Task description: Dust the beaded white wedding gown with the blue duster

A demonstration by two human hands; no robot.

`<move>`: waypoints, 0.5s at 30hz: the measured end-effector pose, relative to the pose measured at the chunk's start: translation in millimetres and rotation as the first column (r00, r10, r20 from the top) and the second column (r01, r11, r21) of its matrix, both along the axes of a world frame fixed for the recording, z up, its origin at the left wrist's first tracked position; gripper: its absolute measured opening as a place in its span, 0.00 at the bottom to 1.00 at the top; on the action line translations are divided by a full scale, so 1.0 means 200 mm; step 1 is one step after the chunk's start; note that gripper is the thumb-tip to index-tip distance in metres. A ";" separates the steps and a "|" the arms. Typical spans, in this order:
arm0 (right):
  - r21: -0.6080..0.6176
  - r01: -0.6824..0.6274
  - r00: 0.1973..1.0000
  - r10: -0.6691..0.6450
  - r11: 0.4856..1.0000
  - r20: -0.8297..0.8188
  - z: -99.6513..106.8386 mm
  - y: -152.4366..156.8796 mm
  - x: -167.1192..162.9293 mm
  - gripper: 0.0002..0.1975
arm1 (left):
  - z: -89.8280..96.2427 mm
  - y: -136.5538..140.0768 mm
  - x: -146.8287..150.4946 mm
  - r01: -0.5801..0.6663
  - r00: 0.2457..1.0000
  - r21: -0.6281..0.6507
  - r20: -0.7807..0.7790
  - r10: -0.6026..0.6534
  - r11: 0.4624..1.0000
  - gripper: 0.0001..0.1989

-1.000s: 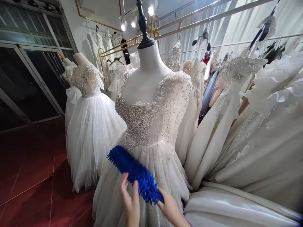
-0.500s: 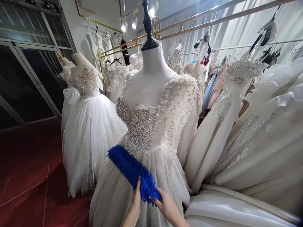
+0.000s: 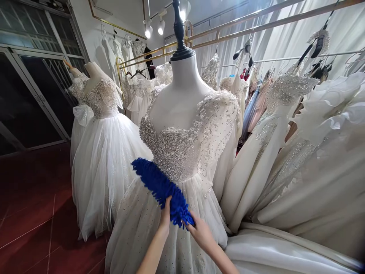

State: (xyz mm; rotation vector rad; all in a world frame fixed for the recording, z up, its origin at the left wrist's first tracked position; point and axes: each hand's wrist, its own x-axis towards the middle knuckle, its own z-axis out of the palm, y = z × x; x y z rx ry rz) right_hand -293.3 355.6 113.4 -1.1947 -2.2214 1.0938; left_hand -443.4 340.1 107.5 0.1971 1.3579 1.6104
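Note:
A blue fluffy duster (image 3: 159, 188) lies slantwise against the waist of a beaded white gown (image 3: 182, 152) worn by a headless mannequin (image 3: 179, 95). My right hand (image 3: 201, 232) grips the duster at its lower end. My left hand (image 3: 165, 215) presses on the duster's underside, fingers up along the blue pile. The duster's tip reaches the beaded bodice on its left side. Both forearms come up from the bottom edge.
A second mannequin in a tulle gown (image 3: 99, 152) stands to the left. Gowns hang tightly from a gold rail (image 3: 256, 23) on the right, their skirts (image 3: 299, 190) spilling low. Dark red floor tiles (image 3: 34, 213) and glass doors (image 3: 31, 99) lie left.
The duster has risen from the skirt to the waist of the gown. My left hand has closed in against the duster. The view has shifted a little.

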 end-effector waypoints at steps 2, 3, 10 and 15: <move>-0.038 -0.031 0.999 0.032 0.999 0.018 -0.06 -0.02 0.02 0.16 | -0.06 -0.02 0.00 0.007 1.000 -0.052 0.008 -0.006 0.999 0.21; -0.071 -0.061 0.998 0.061 0.996 -0.001 -0.08 -0.04 0.03 0.15 | -0.09 -0.04 0.01 0.014 1.000 -0.064 0.006 -0.013 0.998 0.21; 0.076 -0.109 0.992 0.114 0.991 -0.057 0.18 0.04 -0.07 0.16 | 0.15 -0.03 -0.07 -0.058 0.994 0.072 -0.093 0.065 0.996 0.21; 0.161 -0.036 0.998 0.044 0.986 -0.047 0.27 0.17 -0.27 0.32 | 0.26 0.15 -0.15 -0.077 0.978 0.177 -0.178 0.109 0.981 0.23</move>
